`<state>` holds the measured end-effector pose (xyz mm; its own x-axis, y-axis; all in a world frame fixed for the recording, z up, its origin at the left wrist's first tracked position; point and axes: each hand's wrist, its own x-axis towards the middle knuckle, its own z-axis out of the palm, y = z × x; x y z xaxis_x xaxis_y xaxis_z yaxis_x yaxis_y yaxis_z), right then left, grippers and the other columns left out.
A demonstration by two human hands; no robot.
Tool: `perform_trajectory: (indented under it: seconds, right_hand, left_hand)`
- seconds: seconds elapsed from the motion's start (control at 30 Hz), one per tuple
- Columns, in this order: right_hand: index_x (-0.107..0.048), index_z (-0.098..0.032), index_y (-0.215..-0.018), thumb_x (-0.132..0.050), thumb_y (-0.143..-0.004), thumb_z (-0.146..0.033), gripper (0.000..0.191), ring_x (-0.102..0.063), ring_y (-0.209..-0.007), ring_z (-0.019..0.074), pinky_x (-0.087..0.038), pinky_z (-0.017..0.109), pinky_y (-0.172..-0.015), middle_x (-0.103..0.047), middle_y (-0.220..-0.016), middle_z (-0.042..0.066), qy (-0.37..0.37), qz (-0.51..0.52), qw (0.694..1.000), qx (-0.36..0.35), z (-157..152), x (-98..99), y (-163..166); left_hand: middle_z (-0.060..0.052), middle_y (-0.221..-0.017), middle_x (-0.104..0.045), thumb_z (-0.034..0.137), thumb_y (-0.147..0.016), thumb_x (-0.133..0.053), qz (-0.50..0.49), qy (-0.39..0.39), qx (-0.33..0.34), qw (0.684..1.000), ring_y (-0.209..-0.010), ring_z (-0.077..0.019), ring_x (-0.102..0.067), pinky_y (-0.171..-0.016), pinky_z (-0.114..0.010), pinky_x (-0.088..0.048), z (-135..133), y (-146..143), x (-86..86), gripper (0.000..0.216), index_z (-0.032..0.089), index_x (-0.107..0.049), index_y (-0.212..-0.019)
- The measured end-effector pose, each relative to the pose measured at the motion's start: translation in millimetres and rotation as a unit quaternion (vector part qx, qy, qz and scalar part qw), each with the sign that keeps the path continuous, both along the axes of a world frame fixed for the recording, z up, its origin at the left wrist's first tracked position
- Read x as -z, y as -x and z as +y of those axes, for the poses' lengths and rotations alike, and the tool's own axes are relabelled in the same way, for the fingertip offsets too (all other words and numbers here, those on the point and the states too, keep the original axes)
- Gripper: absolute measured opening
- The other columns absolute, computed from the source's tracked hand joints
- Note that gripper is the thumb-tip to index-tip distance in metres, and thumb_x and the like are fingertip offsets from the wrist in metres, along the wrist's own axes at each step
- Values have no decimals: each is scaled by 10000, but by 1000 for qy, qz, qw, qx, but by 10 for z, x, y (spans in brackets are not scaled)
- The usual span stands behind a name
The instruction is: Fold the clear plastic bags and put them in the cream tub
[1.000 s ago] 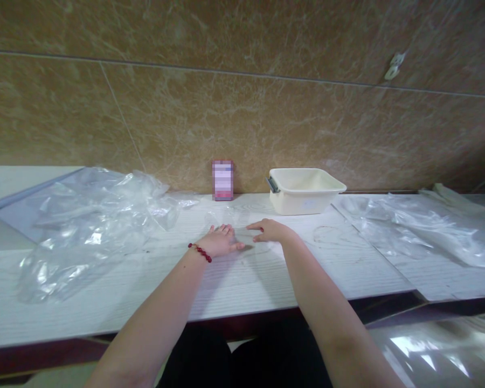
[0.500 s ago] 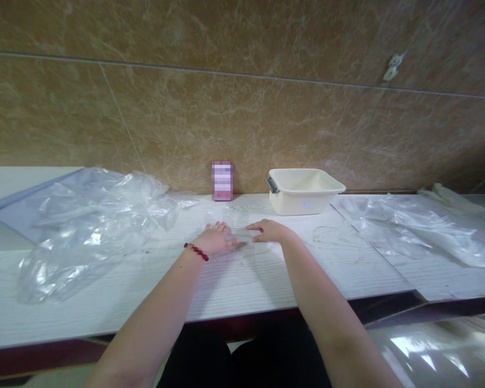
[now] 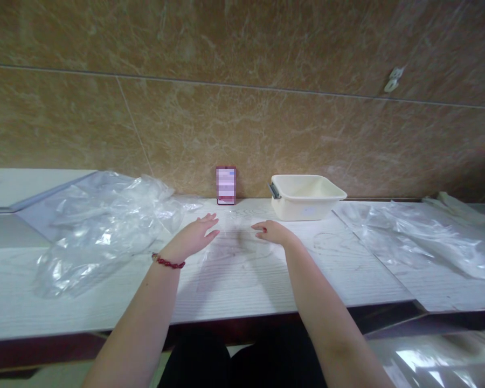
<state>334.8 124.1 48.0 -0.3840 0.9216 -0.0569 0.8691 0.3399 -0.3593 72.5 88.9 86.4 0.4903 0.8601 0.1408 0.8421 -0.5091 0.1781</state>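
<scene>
A thin, clear plastic piece [image 3: 226, 264], perhaps a flat bag, lies on the white wood-grain table between my hands; its edges are hard to see. My left hand [image 3: 194, 237], with a red bead bracelet [image 3: 168, 262] at the wrist, is at its left side with fingers stretched and thumb apart, holding nothing. On the other side my right hand [image 3: 272, 233] points its fingers leftward, index and thumb apart, low over the plastic. Whether the right fingertips touch it, I cannot tell.
A phone [image 3: 226, 186] leans on the brown tiled wall. Right of it stands a cream plastic tub [image 3: 307, 210] with a grey handle clip. Heaped clear plastic bags [image 3: 113, 226] lie at the left, and more clear plastic [image 3: 420, 231] at the right.
My left hand has moved left, away from my right hand, widening the gap between them. The right hand has stayed nearly in place. The camera view has shifted slightly.
</scene>
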Motion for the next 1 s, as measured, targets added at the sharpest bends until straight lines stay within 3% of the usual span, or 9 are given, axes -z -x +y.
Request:
perform_trajectory:
  seconds: [0.13,0.3,0.4,0.53,0.63,0.77,0.83,1.0]
  right_hand:
    - [-573,-242,-1018,-442,-756,-280,295,-540,-730,121,-390,214,-685,-606,-838,19,-48,19,998,34,-10,-25,35]
    - [-600,-206,-941,-408,-777,-262,258,-527,-720,111,-396,205,-671,-608,-851,14,-91,61,993,42,-38,-162,153]
    - [-615,-185,-904,-420,-771,-263,249,-523,-695,110,-396,207,-668,-610,-840,29,-92,55,994,15,-156,-321,177]
    - [-617,-186,-885,-431,-766,-267,235,-520,-686,109,-404,217,-671,-587,-844,42,-104,65,991,-48,-551,-454,111]
    - [-608,-189,-895,-455,-755,-262,220,-522,-735,124,-406,244,-707,-569,-855,51,-107,74,989,-75,-939,-396,52]
    - [-594,-205,-912,-467,-758,-266,209,-510,-854,153,-383,296,-801,-557,-891,56,-115,99,986,-64,-1334,-204,29]
    - [-553,-215,-999,-506,-734,-312,286,-475,-950,167,-354,318,-856,-538,-976,62,-122,115,984,-66,-1431,-124,36]
    - [-344,-232,-1232,-630,-571,-456,754,-293,-1170,216,-256,371,-954,-365,-1255,84,-75,113,982,-132,-1422,-20,83]
  left_hand:
    - [-20,-1299,-330,401,-775,-381,-50,66,103,991,-1190,-174,-292,-987,-353,-209,-450,287,83,394,243,-491,-1119]
    - [-7,-1263,-395,365,-751,-452,-75,117,129,982,-1176,-174,-316,-1001,-375,-181,-814,520,331,356,274,-510,-1090]
    - [-15,-1228,-441,327,-743,-470,-101,116,126,980,-1150,-162,-354,-985,-351,-238,-856,521,425,356,261,-510,-1091]
    - [-40,-1179,-488,303,-758,-448,-96,101,120,983,-1113,-161,-397,-938,-310,-318,-816,435,505,268,215,-579,-974]
    - [-54,-1074,-554,281,-784,-396,-90,72,115,987,-1028,-158,-468,-907,-300,-346,-799,352,546,231,186,-604,-815]
    - [-61,-1010,-570,285,-802,-347,-110,49,96,988,-975,-165,-495,-882,-320,-364,-852,282,525,236,179,-558,-808]
    - [-65,-1025,-560,295,-811,-323,-132,51,83,986,-986,-167,-490,-880,-324,-367,-899,276,481,239,182,-530,-852]
    - [-55,-1052,-556,328,-817,-301,-154,71,77,982,-997,-176,-494,-909,-351,-340,-1007,299,378,261,201,-478,-961]
